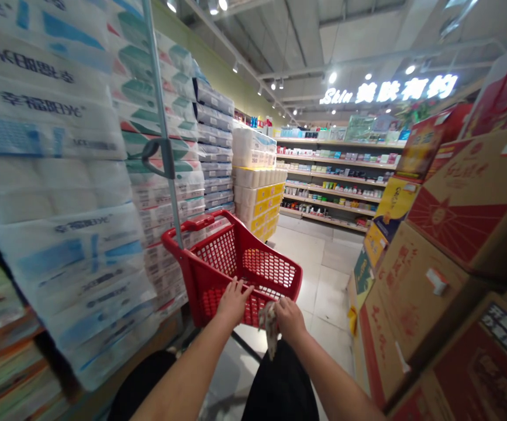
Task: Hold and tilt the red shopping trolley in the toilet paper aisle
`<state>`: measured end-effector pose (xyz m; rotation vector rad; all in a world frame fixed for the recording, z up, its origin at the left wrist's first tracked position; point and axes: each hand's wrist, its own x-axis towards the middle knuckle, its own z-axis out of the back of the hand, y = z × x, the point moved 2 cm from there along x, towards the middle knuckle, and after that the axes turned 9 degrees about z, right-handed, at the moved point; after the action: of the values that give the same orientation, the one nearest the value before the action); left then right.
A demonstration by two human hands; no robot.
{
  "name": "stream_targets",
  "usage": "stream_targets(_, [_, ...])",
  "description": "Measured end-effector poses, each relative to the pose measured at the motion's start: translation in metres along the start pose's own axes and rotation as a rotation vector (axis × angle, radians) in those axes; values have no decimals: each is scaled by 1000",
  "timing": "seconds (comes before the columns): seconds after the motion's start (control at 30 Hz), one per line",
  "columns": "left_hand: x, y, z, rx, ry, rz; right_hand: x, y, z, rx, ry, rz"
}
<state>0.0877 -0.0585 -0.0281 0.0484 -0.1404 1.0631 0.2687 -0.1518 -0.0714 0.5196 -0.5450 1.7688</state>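
A red plastic shopping cart with perforated sides stands in front of me, a tall metal pole rising from its left corner. My left hand lies on the near rim of the basket, fingers stretched out over the edge. Close by to its right, my right hand is closed around a crumpled, patterned cloth, which hangs down against the cart's near side. The fingertips of that hand are at the rim; whether they touch it I cannot tell.
Stacked toilet paper packs line the left side. Cardboard cartons are piled along the right. A tiled floor aisle runs between them toward shelves of small products at the back. Yellow-and-white packs stand beyond the cart.
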Motion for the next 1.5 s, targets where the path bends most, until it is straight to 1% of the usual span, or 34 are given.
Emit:
stream_targets(0.07, [1,2,0,17,12,0,1,2,0,6,18,1])
stream_targets(0.2, [2,7,-2,-4,15,-6,4,6,1,5,-52,-43])
stream_targets(0.37, [2,15,-4,3,11,3,2,12,-1,37,-37,7])
stream_targets(0.53, [-1,18,-3,-24,23,21,-13,12,9,125,-109,-112])
stream_targets(0.63, [-4,13,-1,-59,26,36,-22,6,12,169,-105,-160])
stream_targets(0.8, [-12,0,-4,-93,-5,39,-26,-9,8,256,20,-171])
stream_targets(0.9, [-16,-8,-8,-102,-21,24,-28,-16,9,230,7,-240])
stream_targets(1.0, [-18,-15,-15,-103,-23,6,-35,-18,13,217,-19,-279])
stream_targets(1.17, [-16,-21,-23,-105,-43,-53,-52,-12,22,229,-54,-318])
stream_targets(1.3, [-9,-22,-21,-120,-39,-90,-59,-4,23,230,-92,-327])
stream_targets(1.43, [0,-29,-15,-124,-45,-26,-55,7,16,194,-111,-327])
stream_targets(1.5, [1,-37,-14,-133,-32,-40,-48,13,9,193,-101,-305])
